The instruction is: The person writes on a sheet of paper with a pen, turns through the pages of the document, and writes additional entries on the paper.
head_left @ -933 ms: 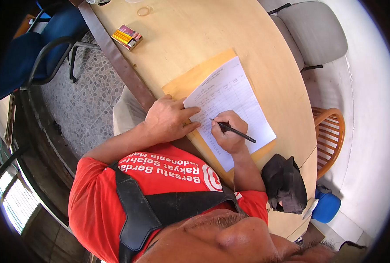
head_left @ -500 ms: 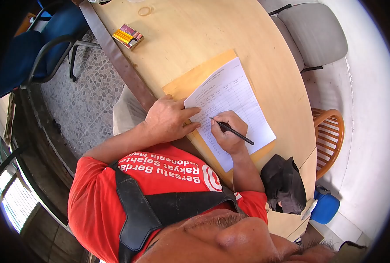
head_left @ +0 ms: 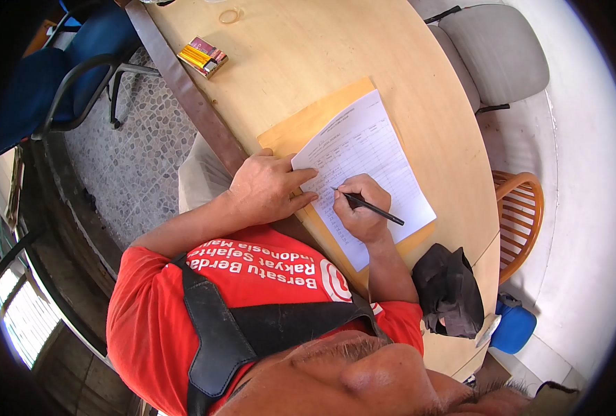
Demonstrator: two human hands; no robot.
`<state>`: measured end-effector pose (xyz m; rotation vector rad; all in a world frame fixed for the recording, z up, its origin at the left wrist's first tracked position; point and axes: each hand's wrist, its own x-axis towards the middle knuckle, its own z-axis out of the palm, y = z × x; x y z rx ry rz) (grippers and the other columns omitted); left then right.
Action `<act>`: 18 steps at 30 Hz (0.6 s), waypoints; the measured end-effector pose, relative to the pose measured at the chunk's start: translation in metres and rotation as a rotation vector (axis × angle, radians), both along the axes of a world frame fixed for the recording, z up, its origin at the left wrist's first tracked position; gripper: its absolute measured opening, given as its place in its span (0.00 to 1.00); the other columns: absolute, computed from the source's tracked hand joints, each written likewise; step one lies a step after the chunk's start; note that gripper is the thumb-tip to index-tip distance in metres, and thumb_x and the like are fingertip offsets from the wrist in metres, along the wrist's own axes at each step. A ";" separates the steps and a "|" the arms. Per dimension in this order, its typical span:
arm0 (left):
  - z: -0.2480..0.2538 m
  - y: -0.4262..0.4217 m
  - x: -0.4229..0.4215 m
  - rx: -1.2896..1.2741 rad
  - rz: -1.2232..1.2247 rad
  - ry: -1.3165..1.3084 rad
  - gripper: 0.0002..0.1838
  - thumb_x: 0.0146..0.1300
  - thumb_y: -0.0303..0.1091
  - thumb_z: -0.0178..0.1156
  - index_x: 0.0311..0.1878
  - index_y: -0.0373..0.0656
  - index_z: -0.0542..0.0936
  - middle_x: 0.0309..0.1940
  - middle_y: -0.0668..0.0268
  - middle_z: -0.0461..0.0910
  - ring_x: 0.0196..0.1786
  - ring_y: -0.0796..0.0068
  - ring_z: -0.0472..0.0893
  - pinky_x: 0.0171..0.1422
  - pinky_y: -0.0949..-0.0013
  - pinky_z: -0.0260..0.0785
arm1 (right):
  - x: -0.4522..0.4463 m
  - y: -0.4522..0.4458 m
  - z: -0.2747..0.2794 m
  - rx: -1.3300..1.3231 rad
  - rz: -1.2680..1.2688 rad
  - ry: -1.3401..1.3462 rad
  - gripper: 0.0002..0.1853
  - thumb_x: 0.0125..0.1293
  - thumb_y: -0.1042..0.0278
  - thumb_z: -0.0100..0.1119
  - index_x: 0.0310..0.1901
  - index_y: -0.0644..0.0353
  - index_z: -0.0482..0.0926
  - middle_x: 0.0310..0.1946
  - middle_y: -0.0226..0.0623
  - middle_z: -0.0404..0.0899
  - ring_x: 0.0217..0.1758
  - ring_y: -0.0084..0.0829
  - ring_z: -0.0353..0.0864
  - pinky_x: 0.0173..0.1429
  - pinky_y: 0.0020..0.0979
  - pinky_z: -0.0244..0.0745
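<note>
From afar I see the right hand (head_left: 365, 220) pinching a black pen (head_left: 385, 215) over the paper (head_left: 384, 159), which lies on an envelope (head_left: 301, 125) on the desk (head_left: 433, 97). The left hand (head_left: 263, 185), loosely spread, rests at the paper's edge; should it ease off, the paper might slip.

Under the right hand (head_left: 363, 202), and under the fingertips of the left hand (head_left: 270, 186) at its near-left edge, lies a white rectangular paper sheet (head_left: 391, 166), itself on a yellow-brown paper envelope (head_left: 322, 114) upon the pale curved wooden table (head_left: 308, 41). The right hand holds a slim black pen (head_left: 374, 208). Ahead and left of the left hand, a yellow plastic lighter (head_left: 196, 57) sits on a small printed rectangular box (head_left: 209, 48). Right of the right hand, nearer the body, lies a black crumpled fabric bundle (head_left: 453, 277); farther right, past the table, stands a brown slatted wooden chair (head_left: 538, 215).
</note>
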<state>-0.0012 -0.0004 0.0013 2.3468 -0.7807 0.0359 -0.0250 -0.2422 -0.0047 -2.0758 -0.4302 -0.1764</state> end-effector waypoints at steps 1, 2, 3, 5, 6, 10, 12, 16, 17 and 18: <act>0.000 0.000 0.000 0.000 -0.002 0.001 0.20 0.54 0.47 0.79 0.46 0.48 0.90 0.34 0.61 0.87 0.30 0.59 0.86 0.39 0.59 0.76 | 0.000 0.000 0.000 0.003 0.003 -0.001 0.08 0.54 0.81 0.71 0.34 0.63 0.82 0.31 0.40 0.84 0.29 0.32 0.85 0.33 0.30 0.79; 0.000 0.000 0.000 0.000 -0.002 0.001 0.20 0.54 0.47 0.79 0.46 0.48 0.90 0.34 0.61 0.87 0.30 0.59 0.86 0.39 0.59 0.76 | 0.000 0.000 0.000 0.003 0.002 -0.001 0.08 0.54 0.81 0.71 0.34 0.63 0.82 0.31 0.40 0.84 0.29 0.32 0.85 0.33 0.30 0.79; -0.001 0.000 0.000 -0.001 -0.001 -0.005 0.20 0.54 0.47 0.79 0.46 0.48 0.90 0.34 0.61 0.87 0.30 0.59 0.86 0.39 0.59 0.76 | 0.001 0.000 0.000 -0.004 0.004 -0.009 0.08 0.54 0.81 0.71 0.34 0.63 0.82 0.31 0.40 0.84 0.29 0.32 0.85 0.33 0.30 0.79; -0.001 0.000 0.000 -0.003 0.001 -0.011 0.19 0.54 0.47 0.79 0.46 0.48 0.90 0.34 0.61 0.87 0.30 0.59 0.86 0.39 0.59 0.76 | 0.001 0.000 -0.001 -0.011 0.006 -0.017 0.08 0.54 0.81 0.71 0.34 0.63 0.81 0.31 0.40 0.85 0.29 0.31 0.85 0.33 0.30 0.79; -0.002 0.000 0.000 -0.003 -0.001 -0.016 0.19 0.54 0.47 0.78 0.46 0.48 0.90 0.34 0.61 0.87 0.30 0.59 0.86 0.40 0.59 0.76 | 0.001 0.001 -0.001 -0.007 0.006 -0.019 0.08 0.54 0.81 0.71 0.34 0.63 0.81 0.31 0.40 0.84 0.29 0.31 0.85 0.33 0.30 0.79; 0.000 0.000 0.001 0.009 -0.003 0.006 0.19 0.55 0.47 0.78 0.46 0.48 0.90 0.32 0.61 0.87 0.30 0.59 0.86 0.39 0.59 0.77 | 0.000 0.001 -0.001 0.012 0.002 0.008 0.08 0.54 0.82 0.71 0.34 0.62 0.82 0.31 0.40 0.84 0.29 0.31 0.84 0.33 0.29 0.79; 0.001 0.000 0.001 0.005 -0.002 -0.001 0.19 0.55 0.47 0.78 0.46 0.48 0.90 0.32 0.61 0.87 0.30 0.59 0.86 0.39 0.59 0.77 | 0.001 0.002 -0.002 0.013 0.003 -0.001 0.08 0.54 0.82 0.71 0.34 0.62 0.82 0.31 0.39 0.84 0.29 0.30 0.84 0.33 0.29 0.79; 0.000 0.000 0.000 0.003 0.008 -0.005 0.19 0.55 0.47 0.78 0.46 0.48 0.91 0.31 0.61 0.87 0.30 0.59 0.86 0.39 0.59 0.77 | 0.000 0.002 0.000 0.003 -0.002 -0.002 0.08 0.54 0.82 0.72 0.34 0.63 0.82 0.30 0.39 0.84 0.28 0.28 0.83 0.32 0.28 0.78; 0.000 0.000 0.000 0.003 0.008 -0.007 0.19 0.55 0.47 0.78 0.46 0.48 0.91 0.31 0.61 0.87 0.30 0.59 0.86 0.39 0.59 0.77 | 0.000 0.002 0.000 0.002 -0.002 -0.004 0.08 0.54 0.82 0.72 0.34 0.63 0.82 0.30 0.39 0.84 0.28 0.28 0.83 0.32 0.28 0.78; 0.000 0.000 0.000 -0.003 0.007 -0.008 0.19 0.55 0.47 0.78 0.46 0.48 0.91 0.32 0.61 0.87 0.30 0.59 0.86 0.39 0.59 0.77 | 0.000 0.003 0.000 0.010 -0.004 0.000 0.08 0.54 0.82 0.72 0.34 0.63 0.82 0.30 0.39 0.84 0.28 0.27 0.83 0.32 0.28 0.78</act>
